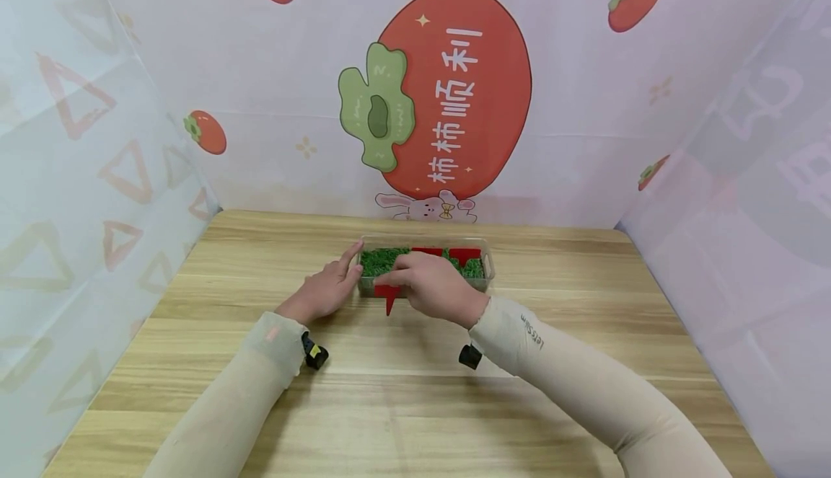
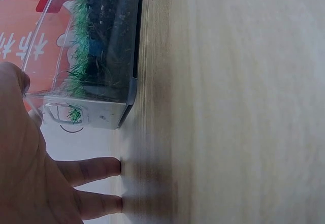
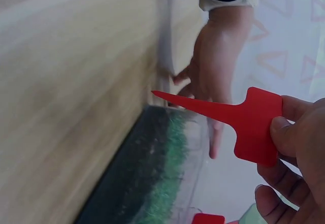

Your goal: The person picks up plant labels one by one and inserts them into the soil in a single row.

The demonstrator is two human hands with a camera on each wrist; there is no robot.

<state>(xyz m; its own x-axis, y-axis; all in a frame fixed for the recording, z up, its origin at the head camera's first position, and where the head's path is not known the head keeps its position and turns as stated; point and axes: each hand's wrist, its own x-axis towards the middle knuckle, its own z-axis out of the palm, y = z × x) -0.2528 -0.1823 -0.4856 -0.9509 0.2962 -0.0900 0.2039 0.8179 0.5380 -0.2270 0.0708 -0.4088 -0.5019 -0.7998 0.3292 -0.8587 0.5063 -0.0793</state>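
Note:
A clear plastic box (image 1: pixel 490 267) sits toward the back of the table, with green grass (image 1: pixel 383 259) growing from dark soil inside. My right hand (image 1: pixel 436 285) pinches a red T-shaped plant label (image 3: pixel 258 127) between thumb and fingers, its pointed stem hanging down in front of the box in the head view. The left hand (image 1: pixel 330 287) is at the box's left end, fingers extended. In the left wrist view its thumb lies at the rim and two fingertips (image 2: pixel 114 167) touch down beside the box. Two more red labels (image 1: pixel 464 254) stand among the grass.
Under the box spreads a wood-grain table (image 1: pixel 402 406). A printed backdrop (image 1: pixel 571 139) with persimmon drawings rises behind it, and side sheets flank it. Small black cameras (image 1: pixel 316 356) hang at both wrists.

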